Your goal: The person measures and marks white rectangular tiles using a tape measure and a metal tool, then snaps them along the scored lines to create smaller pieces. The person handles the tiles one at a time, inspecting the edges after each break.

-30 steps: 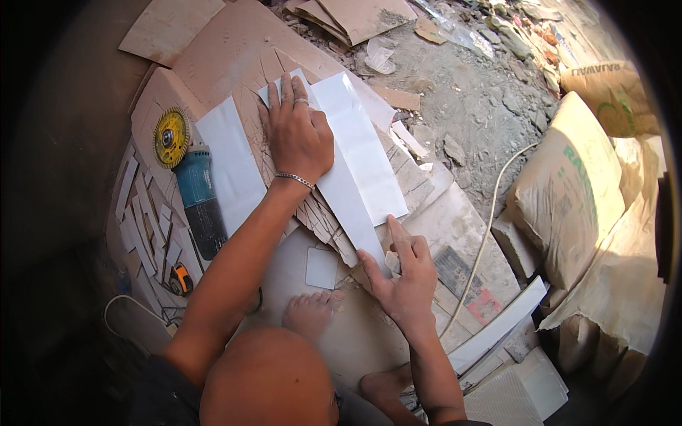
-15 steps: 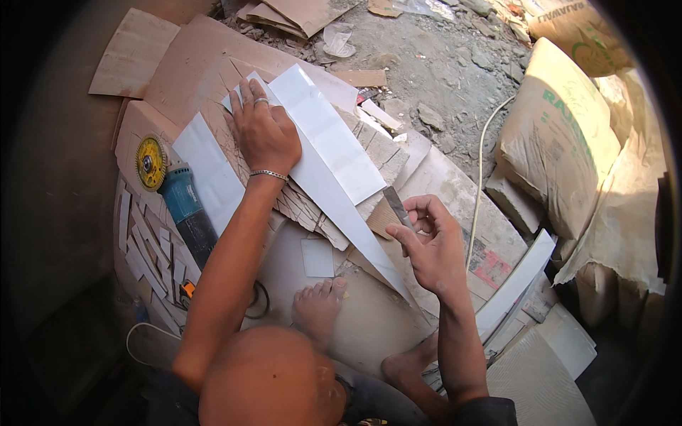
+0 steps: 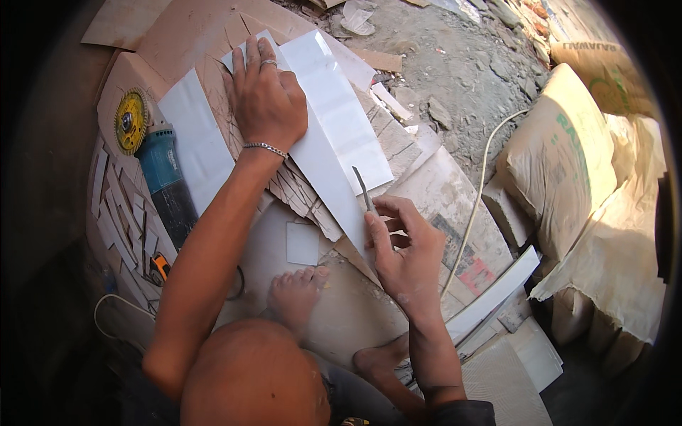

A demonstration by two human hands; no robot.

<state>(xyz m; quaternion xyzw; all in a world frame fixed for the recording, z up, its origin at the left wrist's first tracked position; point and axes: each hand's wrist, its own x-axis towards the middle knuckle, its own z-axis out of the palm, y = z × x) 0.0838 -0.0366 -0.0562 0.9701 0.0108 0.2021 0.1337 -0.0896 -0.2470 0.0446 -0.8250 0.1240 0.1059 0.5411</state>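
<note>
My left hand (image 3: 268, 99) lies flat, fingers stretched, on the upper end of a long tapering white tile piece (image 3: 320, 160). Between the thumb and fingers of my right hand (image 3: 406, 248) is a thin, dark metal blade (image 3: 362, 186), its tip pointing up and away over the tile. What lies inside my right fist is hidden. Along the right side of the tapering piece is a wider white tile (image 3: 341, 99). Left of my left hand rests another white tile (image 3: 195, 131). A worn board with many cut lines (image 3: 295, 199) lies beneath them.
A blue angle grinder (image 3: 160, 153) with a yellow disc lies at left, beside narrow tile offcuts (image 3: 117, 213) and an orange-black tape measure (image 3: 160, 268). A pale cable (image 3: 472, 220) crosses at right, near full sacks (image 3: 561, 156). My bare foot (image 3: 295, 295) is close to a small square tile (image 3: 302, 243).
My right hand has shifted left, over the tapering piece, and the blade has turned to show its narrow edge. My left hand keeps pressing the tile. The whole view has tilted slightly.
</note>
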